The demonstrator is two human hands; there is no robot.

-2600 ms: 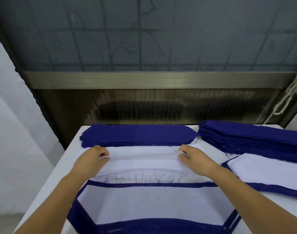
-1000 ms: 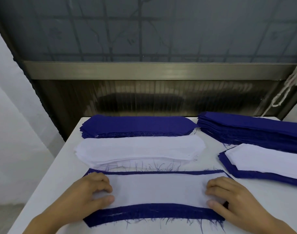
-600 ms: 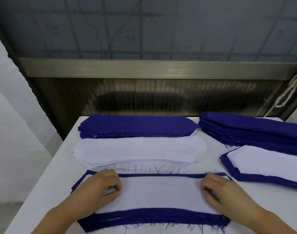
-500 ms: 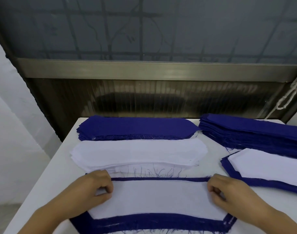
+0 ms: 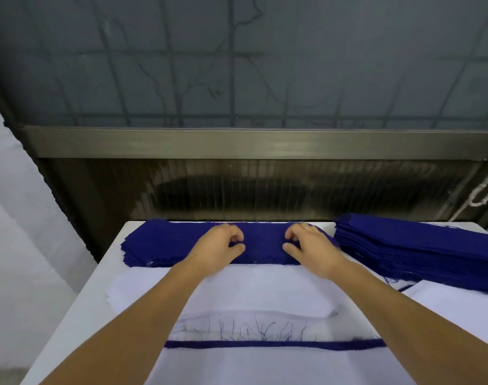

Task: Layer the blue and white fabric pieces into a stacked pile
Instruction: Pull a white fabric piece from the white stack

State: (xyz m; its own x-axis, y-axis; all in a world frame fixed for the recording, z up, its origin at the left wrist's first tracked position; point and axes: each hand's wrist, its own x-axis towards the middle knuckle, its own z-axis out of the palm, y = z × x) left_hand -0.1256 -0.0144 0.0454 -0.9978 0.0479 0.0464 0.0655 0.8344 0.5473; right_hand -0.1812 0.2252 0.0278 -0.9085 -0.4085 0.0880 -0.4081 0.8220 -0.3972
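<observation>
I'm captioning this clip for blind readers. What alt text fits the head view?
Both hands, left hand and right hand, reach with curled fingers onto the far blue fabric stack on a white table. A white fabric stack lies nearer; another blue stack sits right.

Garment workshop: cut fabric stacks [image 5: 420, 245] on white table [image 5: 79, 315].

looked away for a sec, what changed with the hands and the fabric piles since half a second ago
Both hands left the white piece on the near layered pile and reached forward over the white stack to the far blue stack. The left hand and right hand now sit on its top with fingers curled; a firm pinch is not clear. The white stack, the right blue stack and the table look unmoved.
</observation>
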